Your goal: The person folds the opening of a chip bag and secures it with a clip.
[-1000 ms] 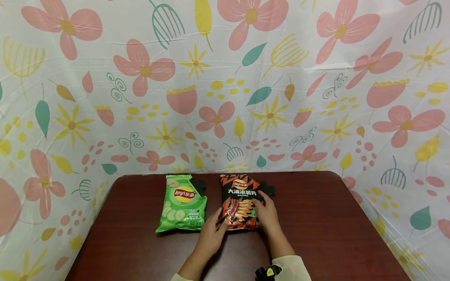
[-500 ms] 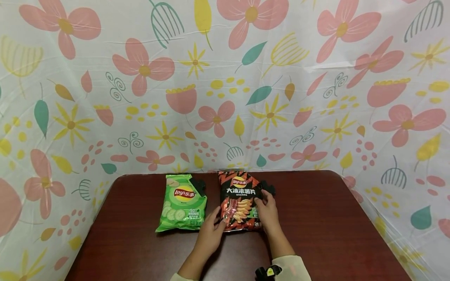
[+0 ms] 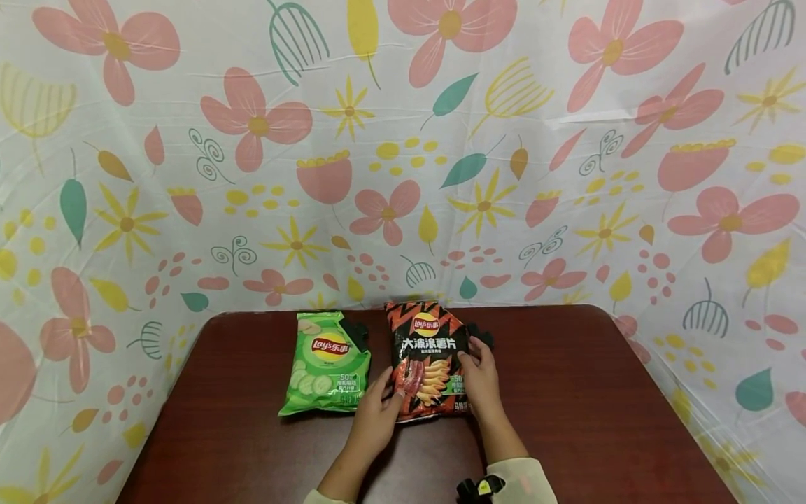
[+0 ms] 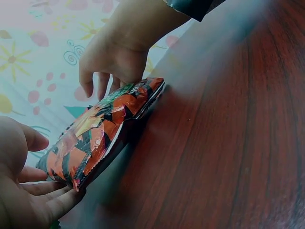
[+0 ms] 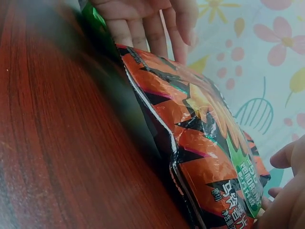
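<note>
A red-and-black Lay's potato chip bag [image 3: 427,364] is held by its two sides, front facing up, above the brown table. My left hand [image 3: 376,413] grips its left side, thumb on the front face and fingers at the edge; in the left wrist view those fingers [image 4: 57,199] reach under the bag. On the right side my right hand [image 3: 481,381] holds the edge with its thumb on the front. The right wrist view shows the bag's crimped bottom seam [image 5: 159,121] over the table, a dark shadow beneath it. The bag's back is hidden.
A green Lay's chip bag [image 3: 326,367] lies on the table [image 3: 585,420] just left of my left hand. Small black objects [image 3: 359,334] poke out behind the upper right of each bag. A flowered cloth [image 3: 390,140] hangs behind the table.
The red-and-black bag has risen a little toward the camera, its top shifting slightly left. Both hands have closed in on its sides and moved with it. The green bag stays put.
</note>
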{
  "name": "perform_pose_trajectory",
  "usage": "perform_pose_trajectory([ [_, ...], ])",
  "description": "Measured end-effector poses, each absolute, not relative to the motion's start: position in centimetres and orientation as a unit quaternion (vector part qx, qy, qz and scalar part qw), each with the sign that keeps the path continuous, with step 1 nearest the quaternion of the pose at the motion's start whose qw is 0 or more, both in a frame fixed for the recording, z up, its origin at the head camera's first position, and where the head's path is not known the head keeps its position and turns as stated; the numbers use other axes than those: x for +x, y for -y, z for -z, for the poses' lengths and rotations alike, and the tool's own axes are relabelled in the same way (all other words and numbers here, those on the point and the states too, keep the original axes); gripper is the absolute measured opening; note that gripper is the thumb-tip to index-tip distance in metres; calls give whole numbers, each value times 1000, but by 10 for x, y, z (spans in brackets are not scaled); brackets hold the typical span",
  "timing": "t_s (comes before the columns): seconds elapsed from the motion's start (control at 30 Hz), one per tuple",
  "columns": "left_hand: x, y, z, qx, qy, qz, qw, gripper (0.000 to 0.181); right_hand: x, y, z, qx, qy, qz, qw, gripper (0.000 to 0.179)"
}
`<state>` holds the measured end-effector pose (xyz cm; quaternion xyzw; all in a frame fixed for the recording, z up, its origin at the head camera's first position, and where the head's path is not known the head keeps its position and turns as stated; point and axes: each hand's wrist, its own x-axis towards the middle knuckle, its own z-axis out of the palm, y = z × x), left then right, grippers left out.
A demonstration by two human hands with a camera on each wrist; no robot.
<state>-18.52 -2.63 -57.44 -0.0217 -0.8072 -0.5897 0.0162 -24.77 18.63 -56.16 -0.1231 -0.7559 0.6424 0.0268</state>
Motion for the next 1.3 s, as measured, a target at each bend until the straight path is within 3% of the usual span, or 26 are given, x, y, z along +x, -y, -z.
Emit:
perform_pose_trajectory([
  [0.77, -186, 28, 569, -2, 808, 589, 25, 58, -244, -186, 555, -134, 735, -664, 18, 55],
  [1.3, -188, 30, 563, 9, 803, 596, 27, 62, -247, -181, 553, -134, 710, -690, 45, 33],
])
